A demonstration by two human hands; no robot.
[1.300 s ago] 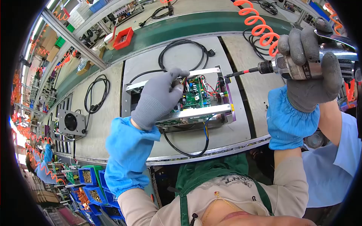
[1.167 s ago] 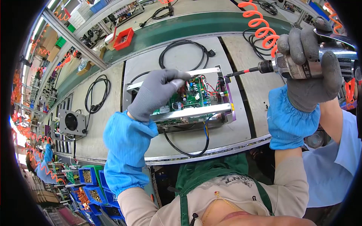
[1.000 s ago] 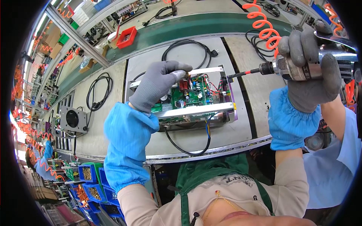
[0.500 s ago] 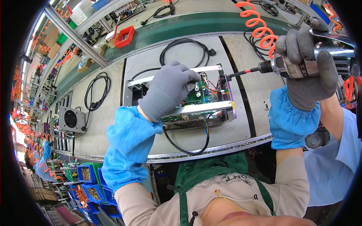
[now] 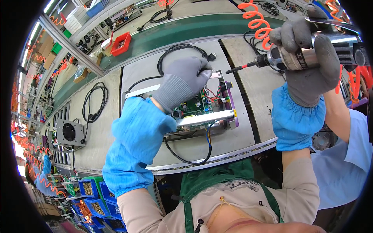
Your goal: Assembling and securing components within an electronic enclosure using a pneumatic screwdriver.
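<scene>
The open metal chassis [image 5: 194, 112] with its green circuit board [image 5: 194, 105] lay on the grey pallet [image 5: 248, 128] of the assembly line, right in front of the person. The left hand [image 5: 182, 83], in a grey glove, rested curled over the far left part of that chassis, fingertips bent down onto its back edge; what they pinched, if anything, I could not tell. The right hand [image 5: 311, 54] was wrapped tight round a pneumatic screwdriver [image 5: 295, 58], held in the air off the chassis's far right corner, its bit [image 5: 237, 69] pointing toward the chassis but clear of it. An orange coiled hose [image 5: 256, 21] hung beyond the tool. A black power cord [image 5: 178, 52] looped on the pallet behind the chassis, and a red parts tray [image 5: 120, 42] sat further back to the left
</scene>
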